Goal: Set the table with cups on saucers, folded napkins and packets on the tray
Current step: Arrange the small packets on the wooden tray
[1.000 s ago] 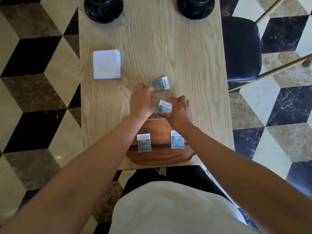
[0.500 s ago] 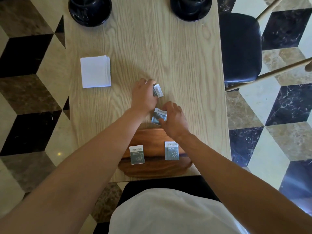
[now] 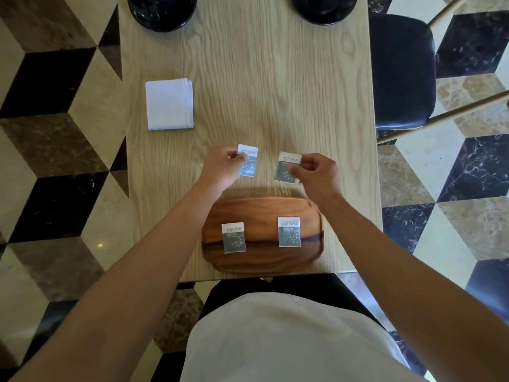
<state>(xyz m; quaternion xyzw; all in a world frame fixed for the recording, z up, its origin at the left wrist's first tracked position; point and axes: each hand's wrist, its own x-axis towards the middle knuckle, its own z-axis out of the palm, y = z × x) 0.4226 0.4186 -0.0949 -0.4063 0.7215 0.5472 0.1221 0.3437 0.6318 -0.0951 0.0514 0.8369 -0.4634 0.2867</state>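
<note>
Both hands had drawn apart since half a second earlier, when they were close together over the wood, and each now carried its own packet.

Nearest to the person, below both sets of fingers, lay the oval dark brown wooden tray [image 3: 263, 206] at the near edge of the pale oak table [image 3: 275, 86]. Two grey-and-white paper packets, the near-left packet on the tray [image 3: 233, 237] and the near-right packet on the tray [image 3: 289, 232], lay flat in its near half, with their white ends pointing away from the person. The far half of the tray was bare.

Just beyond the far rim, the left hand [image 3: 220, 169] pinched a third grey-and-white packet [image 3: 248, 162] by its left edge, with the fingers curled. The right hand [image 3: 316, 172] pinched a fourth grey-and-white packet [image 3: 287, 166] by its right edge between thumb and fingertips. Both packets were held with the long axis running away from the person, the right one slightly tilted. The bare half of the tray lay directly toward the person from each hand, about equally near, so I judged that a short pull back would place them.

Farther and to the left of the left fingers lay the folded white napkin [image 3: 168, 104]. At the far edge stood two black cups on saucers, the left black cup [image 3: 162, 9] and the right black cup [image 3: 325, 8], well apart.
</note>
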